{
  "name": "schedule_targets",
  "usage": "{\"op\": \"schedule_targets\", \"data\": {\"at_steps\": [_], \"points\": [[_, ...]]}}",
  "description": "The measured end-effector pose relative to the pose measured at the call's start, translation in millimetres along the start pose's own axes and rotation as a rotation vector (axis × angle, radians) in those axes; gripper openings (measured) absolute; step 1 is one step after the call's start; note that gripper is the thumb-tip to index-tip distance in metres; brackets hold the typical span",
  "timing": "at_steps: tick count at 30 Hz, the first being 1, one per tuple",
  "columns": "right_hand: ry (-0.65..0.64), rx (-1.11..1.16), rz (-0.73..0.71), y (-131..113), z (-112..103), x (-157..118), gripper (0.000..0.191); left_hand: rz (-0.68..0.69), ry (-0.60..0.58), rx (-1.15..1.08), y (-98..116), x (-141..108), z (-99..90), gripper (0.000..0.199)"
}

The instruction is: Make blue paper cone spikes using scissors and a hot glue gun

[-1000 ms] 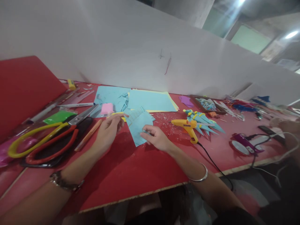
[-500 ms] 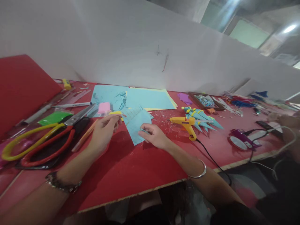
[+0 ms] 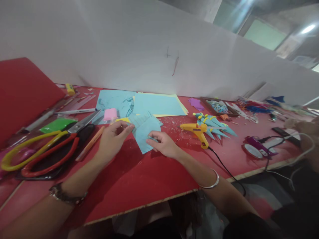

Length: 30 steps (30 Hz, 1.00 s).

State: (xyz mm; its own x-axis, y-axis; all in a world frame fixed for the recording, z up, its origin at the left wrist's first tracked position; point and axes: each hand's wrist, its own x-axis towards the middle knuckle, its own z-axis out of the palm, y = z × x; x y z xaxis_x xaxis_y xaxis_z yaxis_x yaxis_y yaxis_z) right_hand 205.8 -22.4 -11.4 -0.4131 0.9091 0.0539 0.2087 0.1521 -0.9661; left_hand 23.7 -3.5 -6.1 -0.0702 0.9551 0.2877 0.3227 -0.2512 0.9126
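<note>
A light-blue piece of paper (image 3: 146, 134), pointed at its lower end and with strip-like folds or layers along the upper edge, is between my hands just above the red table (image 3: 139, 186). My right hand (image 3: 163, 143) pinches its right side between thumb and fingers. At the left edge, thumb and forefinger of my left hand (image 3: 114, 137) come together against the paper. The fingertips partly cover where they meet it. Right of my hands lies a yellow glue gun (image 3: 196, 129) beside finished-looking blue paper cones (image 3: 216, 127) with yellow trim.
Large scissors (image 3: 69, 131), a green packet (image 3: 58, 125) and an orange stick (image 3: 90, 144) lie at left. Behind are blue sheets (image 3: 157, 103), a pink block (image 3: 110, 114) and a tray (image 3: 233, 114). A purple device (image 3: 258, 147) with cords sits right, near another person's hand (image 3: 310, 132).
My left thumb and forefinger have closed at the paper's left edge, where they were apart before. My right hand keeps its pinch, nearly still.
</note>
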Motion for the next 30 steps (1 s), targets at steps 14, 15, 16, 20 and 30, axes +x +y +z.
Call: {"op": "schedule_targets", "data": {"at_steps": [14, 15, 16, 20, 30], "points": [[-0.024, 0.032, -0.012, 0.3, 0.8, 0.4, 0.02, -0.014, 0.054, -0.126, 7.9, -0.8, -0.2, 0.019], [-0.023, 0.033, -0.007, 0.4, 0.8, 0.4, 0.02, -0.022, 0.061, -0.139, 6.9, -0.6, 0.2, 0.019], [-0.023, 0.035, 0.0, 0.9, 0.8, 0.4, 0.02, -0.028, 0.065, -0.157, 5.6, -0.2, 0.6, 0.02], [-0.024, 0.038, 0.002, 3.8, 0.3, 0.8, 0.019, -0.092, 0.1, -0.325, -1.4, 5.5, -2.1, 0.02], [0.001, 0.047, 0.03, 1.0, 0.5, 0.2, 0.019, -0.156, 0.107, -0.42, -12.0, 15.2, -10.8, 0.022]]}}
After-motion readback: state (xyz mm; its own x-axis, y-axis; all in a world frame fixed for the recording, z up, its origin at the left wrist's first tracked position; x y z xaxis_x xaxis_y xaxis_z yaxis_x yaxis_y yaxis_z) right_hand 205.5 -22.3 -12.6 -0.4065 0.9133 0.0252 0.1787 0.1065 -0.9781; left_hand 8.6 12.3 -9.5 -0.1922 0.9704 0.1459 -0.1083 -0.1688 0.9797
